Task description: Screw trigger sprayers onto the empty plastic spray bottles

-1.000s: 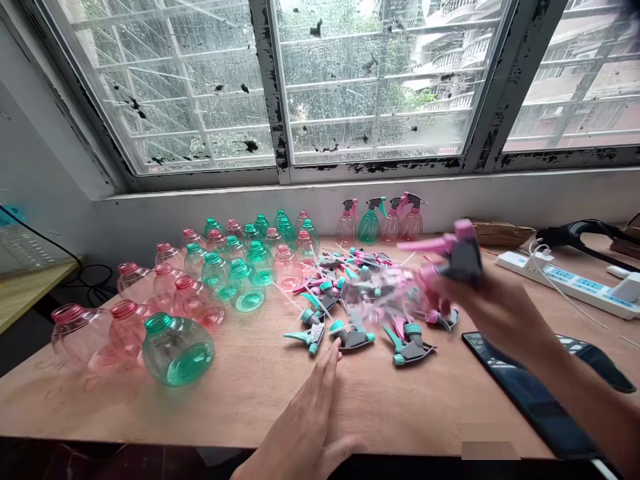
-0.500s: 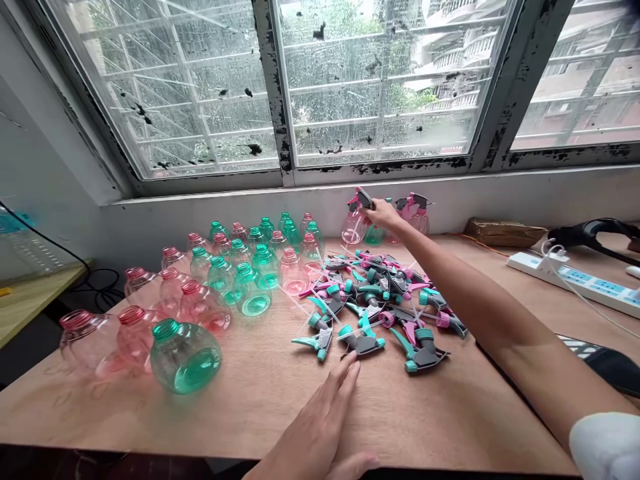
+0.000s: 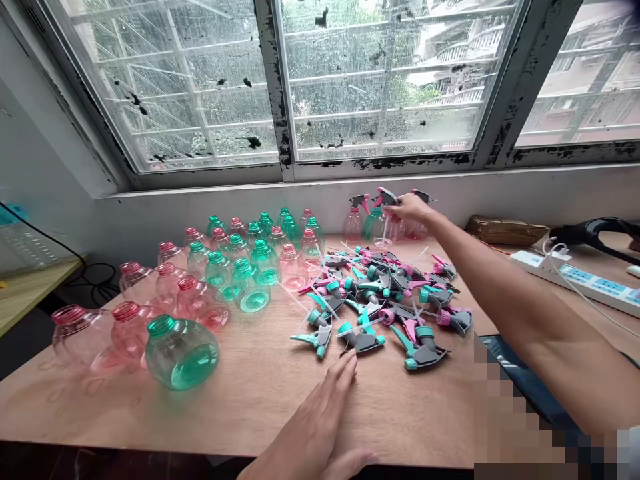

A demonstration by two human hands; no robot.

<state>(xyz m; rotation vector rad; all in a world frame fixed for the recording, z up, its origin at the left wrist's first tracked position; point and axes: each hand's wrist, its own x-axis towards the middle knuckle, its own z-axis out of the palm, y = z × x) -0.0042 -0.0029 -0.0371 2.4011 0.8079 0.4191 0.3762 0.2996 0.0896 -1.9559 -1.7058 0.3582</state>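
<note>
My right hand reaches to the back of the table, its fingers closed around the grey and pink trigger head of a clear spray bottle. A white tube shows inside that bottle, which is partly hidden by others behind it. Beside it stand a pink spray bottle and a green spray bottle, both with heads on. My left hand lies on the table near the front edge, fingers stretched and holding nothing. Its fingertips are close to a grey and teal trigger sprayer at the front of a pile of trigger sprayers.
Several open-necked pink and green bottles stand on the left, the nearest a green bottle. At right are a brown block, a white power strip and a black strap-like object. A window sill borders the back.
My right hand has moved right along the back with the spray bottle, uncovering the pink spray bottle at the row's left end. My left hand has hardly moved.
</note>
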